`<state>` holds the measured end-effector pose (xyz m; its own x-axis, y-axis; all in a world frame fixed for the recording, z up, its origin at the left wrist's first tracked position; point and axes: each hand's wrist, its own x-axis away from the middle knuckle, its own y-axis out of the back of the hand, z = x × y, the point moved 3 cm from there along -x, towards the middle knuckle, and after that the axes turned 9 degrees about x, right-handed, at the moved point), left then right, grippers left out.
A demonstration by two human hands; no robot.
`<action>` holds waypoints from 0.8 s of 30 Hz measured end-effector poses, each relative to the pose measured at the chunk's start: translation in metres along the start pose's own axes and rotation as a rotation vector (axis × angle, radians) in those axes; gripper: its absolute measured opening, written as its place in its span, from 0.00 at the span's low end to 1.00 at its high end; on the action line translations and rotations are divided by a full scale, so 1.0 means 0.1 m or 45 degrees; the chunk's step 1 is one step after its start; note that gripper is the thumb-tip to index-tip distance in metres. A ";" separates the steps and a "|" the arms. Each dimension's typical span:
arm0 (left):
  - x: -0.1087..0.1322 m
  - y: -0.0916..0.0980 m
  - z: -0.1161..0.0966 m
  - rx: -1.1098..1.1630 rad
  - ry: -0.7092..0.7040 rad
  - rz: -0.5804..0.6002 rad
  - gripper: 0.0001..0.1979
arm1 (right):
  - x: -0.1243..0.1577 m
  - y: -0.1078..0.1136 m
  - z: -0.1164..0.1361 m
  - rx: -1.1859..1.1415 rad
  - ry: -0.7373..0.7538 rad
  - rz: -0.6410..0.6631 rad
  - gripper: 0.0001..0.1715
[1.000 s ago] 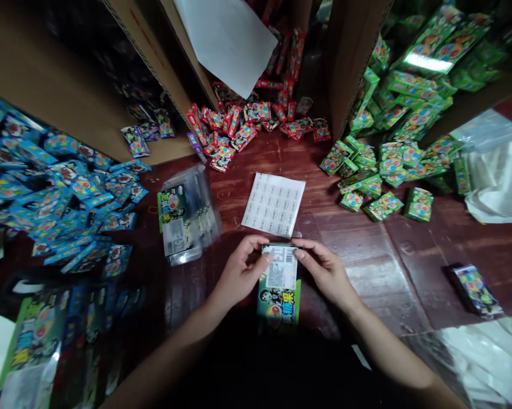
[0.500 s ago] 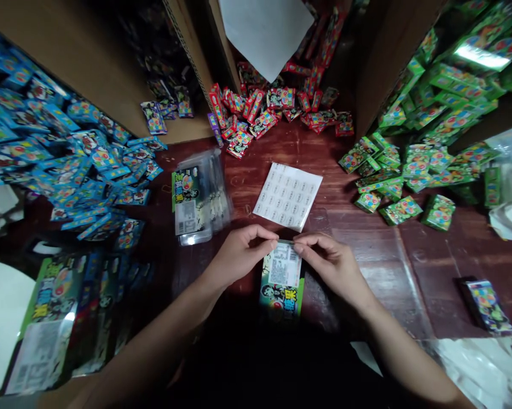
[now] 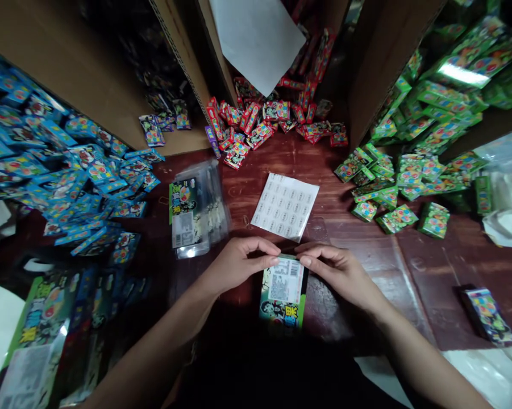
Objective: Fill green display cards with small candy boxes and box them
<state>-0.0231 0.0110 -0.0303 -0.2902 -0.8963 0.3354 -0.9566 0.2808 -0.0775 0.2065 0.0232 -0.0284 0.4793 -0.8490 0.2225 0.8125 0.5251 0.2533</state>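
Between my hands is a printed plastic pouch (image 3: 282,295) in green and black with a white barcode label, its far edge turned away from me. My left hand (image 3: 245,262) pinches that edge at its left corner between thumb and fingers. At the right corner my right hand (image 3: 330,266) pinches the same edge. Just beyond my fingertips lies a white sheet of round stickers (image 3: 285,207). To the left of it rests a stack of clear printed pouches (image 3: 198,210). The pouch's near end fades into shadow by my body.
Blue candy boxes (image 3: 85,165) are heaped at left, red boxes (image 3: 259,125) at the back, green boxes (image 3: 392,182) at right. Cardboard walls (image 3: 379,62) divide the piles. A purple box (image 3: 488,315) lies alone at right; filled pouches (image 3: 46,324) stand at lower left.
The whole scene sits slightly lower in view as the head tilts. Both hands keep their pinch on the pouch's far edge, and the pouch stays in nearly the same place.
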 end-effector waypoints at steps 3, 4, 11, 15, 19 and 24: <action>-0.05 0.02 -0.02 -0.118 -0.102 0.002 0.05 | -0.32 0.18 0.08 0.338 0.230 -0.088 0.12; -0.08 0.03 -0.05 -0.183 -0.146 0.004 0.04 | -0.50 0.26 0.12 0.472 0.308 -0.180 0.14; -0.31 0.01 -0.05 -0.396 -0.174 0.081 0.01 | -2.00 0.42 0.21 1.216 0.400 -0.290 0.21; -0.37 0.02 0.02 -0.388 -0.103 0.078 0.01 | -2.24 0.33 0.17 1.251 0.445 -0.193 0.15; -0.37 0.03 0.03 -0.388 -0.117 0.079 0.01 | -2.08 0.26 0.16 1.294 0.520 -0.155 0.12; -0.37 0.03 0.03 -0.391 -0.118 0.065 0.02 | -1.84 0.20 0.18 1.272 0.678 -0.087 0.15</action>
<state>-0.0149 0.0441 -0.0463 -0.3524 -0.9018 0.2502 -0.8927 0.4042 0.1995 0.1289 0.1911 -0.0468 0.7185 -0.6693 -0.1892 0.3280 0.0861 0.9407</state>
